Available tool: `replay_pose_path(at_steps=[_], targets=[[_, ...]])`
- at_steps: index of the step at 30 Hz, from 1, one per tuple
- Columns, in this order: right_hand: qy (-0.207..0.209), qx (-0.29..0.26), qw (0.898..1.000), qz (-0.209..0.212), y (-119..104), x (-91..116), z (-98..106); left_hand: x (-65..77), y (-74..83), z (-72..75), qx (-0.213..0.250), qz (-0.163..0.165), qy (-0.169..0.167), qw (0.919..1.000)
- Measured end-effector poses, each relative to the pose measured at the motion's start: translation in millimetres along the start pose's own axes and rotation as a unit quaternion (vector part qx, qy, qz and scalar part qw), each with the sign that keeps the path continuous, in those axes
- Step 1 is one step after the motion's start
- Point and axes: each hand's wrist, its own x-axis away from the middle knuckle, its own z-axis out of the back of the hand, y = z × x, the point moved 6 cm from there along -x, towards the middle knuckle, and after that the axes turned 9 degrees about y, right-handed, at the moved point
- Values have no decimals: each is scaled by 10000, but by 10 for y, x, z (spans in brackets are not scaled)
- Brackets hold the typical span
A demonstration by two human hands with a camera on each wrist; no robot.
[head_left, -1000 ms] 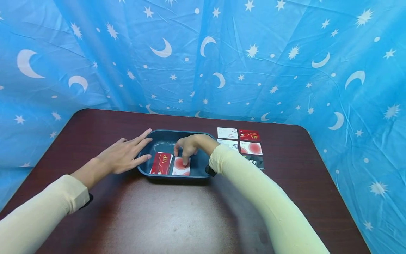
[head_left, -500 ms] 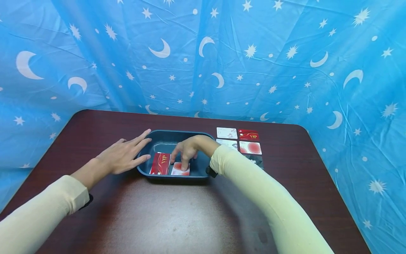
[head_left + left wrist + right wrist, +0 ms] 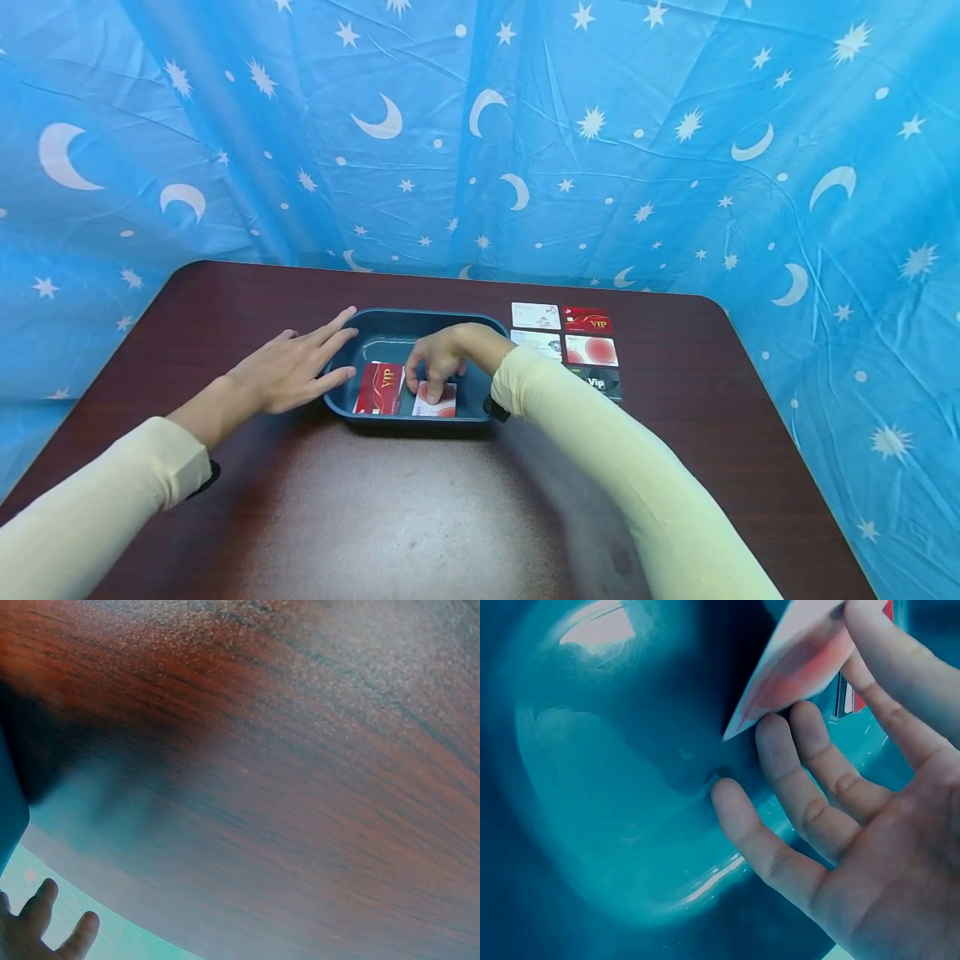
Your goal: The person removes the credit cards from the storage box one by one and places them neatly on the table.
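A dark blue tray (image 3: 420,314) stands on the table in the head view. My left hand (image 3: 296,368) lies at its left end, straight spread fingers against the rim. Inside the tray, my right hand (image 3: 444,354) pinches a white card with red circles (image 3: 444,409) between thumb and fingers. The right wrist view has this card (image 3: 799,667) tilted up from the tray floor, the thumb on its upper edge and two fingertips along its lower side. Left of it lies a pile of cards topped by a red VIP card (image 3: 378,390).
Right of the tray, several cards lie in two columns, among them a red VIP card (image 3: 588,320), a white card with red circles (image 3: 592,350) and a black Vip card (image 3: 600,383). The right sleeve (image 3: 585,433) overlaps some. A blue curtain (image 3: 420,208) hangs behind the table.
In the tray, the card with red circles has been tilted up and shifted slightly right, with the right fingers on it. The left hand has stayed at the tray's left end.
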Motion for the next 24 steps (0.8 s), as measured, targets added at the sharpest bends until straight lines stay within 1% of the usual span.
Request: replay_pose_path(at_steps=[4,7,13,15,18,20,24], targets=[[112,36,9999,-46,15,10,22,-12,11,0,-12,1,24,10000],[146,-1,9999,13,22,26,41,-18,14,1,-24,5,33,10000],[40,-216,9998,-23,43,61,61,-14,20,3,-58,14,16,10000],[66,-189,9998,-23,53,67,73,-12,20,5,-59,31,7,10000],[204,-93,9997,127,53,80,104,-12,17,5,-72,45,2,10000],[385,0,9987,347,40,91,138,-12,14,1,-92,43,4,9999],[625,-2,9955,718,25,108,184,-8,2,-6,-122,57,-2,9999]])
